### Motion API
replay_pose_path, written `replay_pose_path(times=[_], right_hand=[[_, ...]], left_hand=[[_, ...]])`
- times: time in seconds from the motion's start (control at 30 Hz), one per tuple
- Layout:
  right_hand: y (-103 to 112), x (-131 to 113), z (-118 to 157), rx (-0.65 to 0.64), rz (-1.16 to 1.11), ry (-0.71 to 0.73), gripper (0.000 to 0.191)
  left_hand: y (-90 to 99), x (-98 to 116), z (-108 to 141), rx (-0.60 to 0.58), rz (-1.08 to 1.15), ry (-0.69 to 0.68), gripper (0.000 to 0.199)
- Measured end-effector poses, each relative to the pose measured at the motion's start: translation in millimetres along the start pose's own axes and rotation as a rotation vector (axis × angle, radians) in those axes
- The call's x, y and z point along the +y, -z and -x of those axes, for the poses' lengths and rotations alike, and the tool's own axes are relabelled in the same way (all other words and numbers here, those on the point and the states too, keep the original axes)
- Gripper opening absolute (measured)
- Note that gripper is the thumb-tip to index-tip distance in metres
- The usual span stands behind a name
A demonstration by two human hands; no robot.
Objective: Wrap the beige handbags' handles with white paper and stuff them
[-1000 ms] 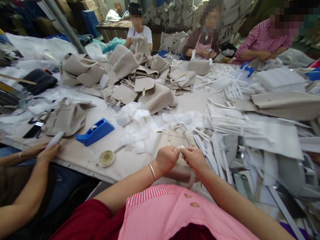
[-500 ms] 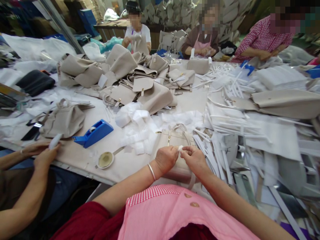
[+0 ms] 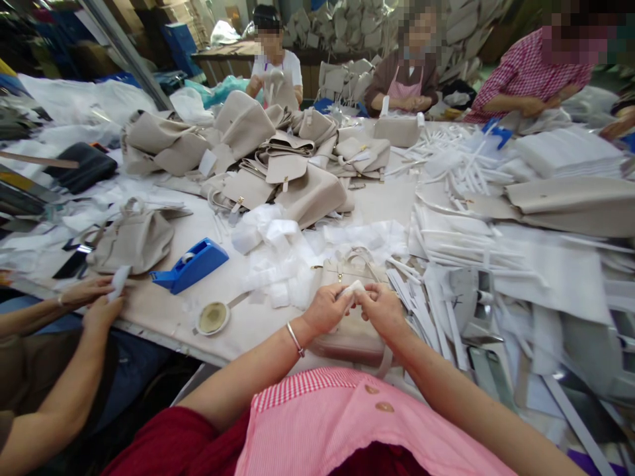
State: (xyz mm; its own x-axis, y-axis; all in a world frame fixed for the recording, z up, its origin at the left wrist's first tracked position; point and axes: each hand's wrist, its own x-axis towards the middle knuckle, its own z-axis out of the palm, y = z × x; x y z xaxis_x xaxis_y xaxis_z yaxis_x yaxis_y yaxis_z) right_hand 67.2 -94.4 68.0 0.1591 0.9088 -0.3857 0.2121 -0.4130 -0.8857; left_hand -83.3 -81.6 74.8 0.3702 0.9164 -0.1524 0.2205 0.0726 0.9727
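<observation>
Between my two hands is a small folded piece of white foam wrap [image 3: 355, 288]. My left hand [image 3: 323, 309] pinches its left side, and a bracelet sits on that wrist. The fingers of my right hand [image 3: 385, 311] are closed on its right end. Both hands are just above a beige handbag [image 3: 347, 344] that lies on the table in front of me, its zip pull and handle pointing away. My hands and the foam hide part of the bag's middle.
Left of my hands are a blue tape dispenser [image 3: 190, 266] and a tape roll [image 3: 213, 318]. White foam pieces [image 3: 278, 264] lie beyond. Beige bags [image 3: 243, 132] are heaped at the back, white strips [image 3: 436, 311] to the right. A co-worker's hands [image 3: 102, 301] hold something white at left.
The white foam now shows larger between my fingers, as a folded strip, and my hands have shifted slightly. The whole view has moved a little to the right.
</observation>
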Motion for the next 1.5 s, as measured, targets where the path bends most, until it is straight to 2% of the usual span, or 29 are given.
replay_pose_path(times=[0.1,0.2,0.3,0.37,0.43,0.63,0.83,0.93,1.03,1.13,1.27,1.4,1.5], right_hand=[[1,-3,-2,-0.097,-0.037,0.002,0.036],[3,-3,-5,-0.15,-0.077,0.14,0.04],[8,-4,-10,-0.21,-0.067,0.3,0.035],[11,-4,-12,-0.249,-0.049,0.357,0.032],[13,-5,-14,-0.29,-0.059,0.351,0.032],[9,-2,-13,-0.442,-0.237,0.187,0.041],[5,1,-23,-0.524,-0.342,0.15,0.035],[7,3,-27,-0.514,-0.34,0.149,0.034],[10,4,-25,-0.517,-0.336,0.134,0.033],[11,1,-19,-0.538,-0.33,0.102,0.036],[7,-3,-17,-0.387,-0.236,0.105,0.035],[7,1,-20,-0.343,-0.314,0.141,0.033],[9,7,-20,-0.334,-0.351,0.169,0.031]], left_hand=[[5.5,-3,-2,-0.039,0.22,0.081,0.037],[9.9,-7,-4,-0.092,0.421,0.125,0.042],[14.0,-9,-5,-0.124,0.586,0.177,0.046],[16.5,-9,-5,-0.133,0.639,0.211,0.049],[18.1,-9,-6,-0.133,0.642,0.212,0.053],[13.9,-10,-8,-0.151,0.632,0.149,0.06],[16.2,-9,-7,-0.235,0.78,0.237,0.075],[20.1,-8,-7,-0.282,0.83,0.271,0.08],[19.1,-12,-8,-0.245,0.808,0.243,0.089],[12.7,-15,-8,-0.176,0.694,0.188,0.096],[9.8,-16,-9,-0.103,0.427,0.102,0.088],[27.6,-13,-6,-0.192,0.31,0.038,0.057],[41.8,-11,1,-0.299,0.207,0.07,0.052]])
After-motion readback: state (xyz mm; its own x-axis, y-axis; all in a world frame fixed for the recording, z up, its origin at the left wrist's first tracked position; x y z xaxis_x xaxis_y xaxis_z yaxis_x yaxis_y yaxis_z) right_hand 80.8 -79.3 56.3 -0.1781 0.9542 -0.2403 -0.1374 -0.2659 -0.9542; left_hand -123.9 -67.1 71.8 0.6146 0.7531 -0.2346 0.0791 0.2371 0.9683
